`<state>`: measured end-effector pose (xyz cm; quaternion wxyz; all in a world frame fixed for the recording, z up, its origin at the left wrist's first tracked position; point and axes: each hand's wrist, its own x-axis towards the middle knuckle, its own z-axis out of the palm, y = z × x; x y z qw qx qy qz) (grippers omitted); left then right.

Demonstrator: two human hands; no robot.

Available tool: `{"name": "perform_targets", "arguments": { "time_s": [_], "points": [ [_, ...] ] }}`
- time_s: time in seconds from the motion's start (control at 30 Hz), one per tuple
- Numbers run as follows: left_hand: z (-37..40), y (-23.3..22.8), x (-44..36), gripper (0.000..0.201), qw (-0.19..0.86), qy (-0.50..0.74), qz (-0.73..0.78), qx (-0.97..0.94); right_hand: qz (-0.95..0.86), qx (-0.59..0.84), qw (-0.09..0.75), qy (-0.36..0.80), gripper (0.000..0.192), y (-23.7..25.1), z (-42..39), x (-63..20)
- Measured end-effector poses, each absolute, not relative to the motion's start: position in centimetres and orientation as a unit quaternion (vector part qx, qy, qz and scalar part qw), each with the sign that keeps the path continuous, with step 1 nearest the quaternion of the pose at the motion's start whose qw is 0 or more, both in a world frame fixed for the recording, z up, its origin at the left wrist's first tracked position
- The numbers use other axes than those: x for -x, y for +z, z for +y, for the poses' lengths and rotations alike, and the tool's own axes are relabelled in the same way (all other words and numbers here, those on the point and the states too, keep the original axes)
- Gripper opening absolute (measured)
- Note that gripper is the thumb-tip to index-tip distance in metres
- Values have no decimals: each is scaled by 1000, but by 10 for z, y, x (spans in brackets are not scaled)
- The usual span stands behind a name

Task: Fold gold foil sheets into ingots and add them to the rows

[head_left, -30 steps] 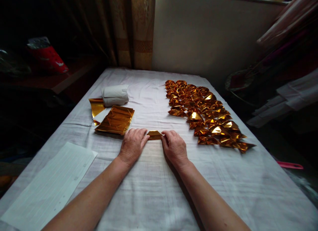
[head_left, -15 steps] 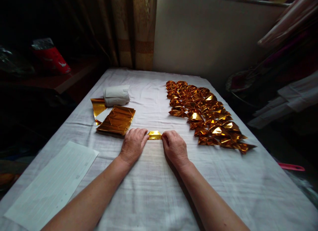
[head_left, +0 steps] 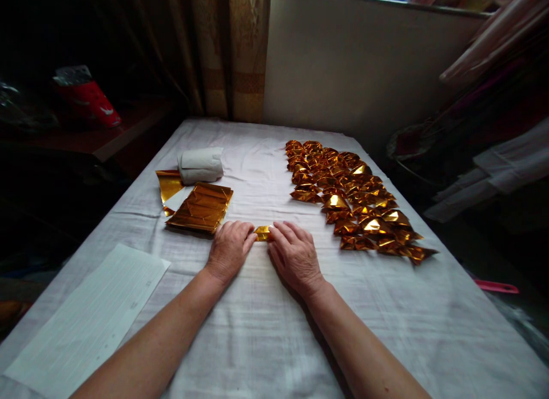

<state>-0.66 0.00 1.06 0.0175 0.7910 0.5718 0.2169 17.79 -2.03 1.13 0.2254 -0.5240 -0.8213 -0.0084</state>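
A small folded strip of gold foil paper (head_left: 263,233) lies on the white cloth between my hands. My left hand (head_left: 229,247) pinches its left end between thumb and fingers. Over the right end, the fingers of my right hand (head_left: 295,253) reach forward and press down on the fold, covering that end; its thumb sits low beside the near edge. Just left of my left hand rests a stack of flat gold foil sheets (head_left: 201,206). To the right, several rows of folded gold foil pieces (head_left: 343,184) with pointed ends stand close together.
A white paper roll (head_left: 200,164) lies behind the stack, near a loose gold sheet (head_left: 168,184). A lined paper sheet (head_left: 90,319) lies at the front left. The cloth-covered table (head_left: 244,330) meets a pale wall (head_left: 343,62). A red container (head_left: 88,102) stands on a side surface.
My right hand has moved slightly left over the strip, its fingers unfolding from a pinch to reach across the right end. Less of the strip shows. My left hand stays put.
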Motion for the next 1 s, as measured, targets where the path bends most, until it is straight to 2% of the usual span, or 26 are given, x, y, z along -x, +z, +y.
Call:
{"name": "perform_targets", "arguments": {
  "time_s": [0.2,0.43,0.77,1.0],
  "points": [
    [0,10,6,9,13,218,572,-791,-865,484,113,75,53,16,-23,-172],
    [0,11,6,10,25,214,577,-788,-847,520,49,104,64,20,-30,-176],
    [-1,10,8,6,26,225,566,-792,-812,575,24,96,62,18,-37,-190],
    [-7,11,6,28,-6,219,479,-850,-811,576,23,98,63,16,-36,-189]
  ]
}}
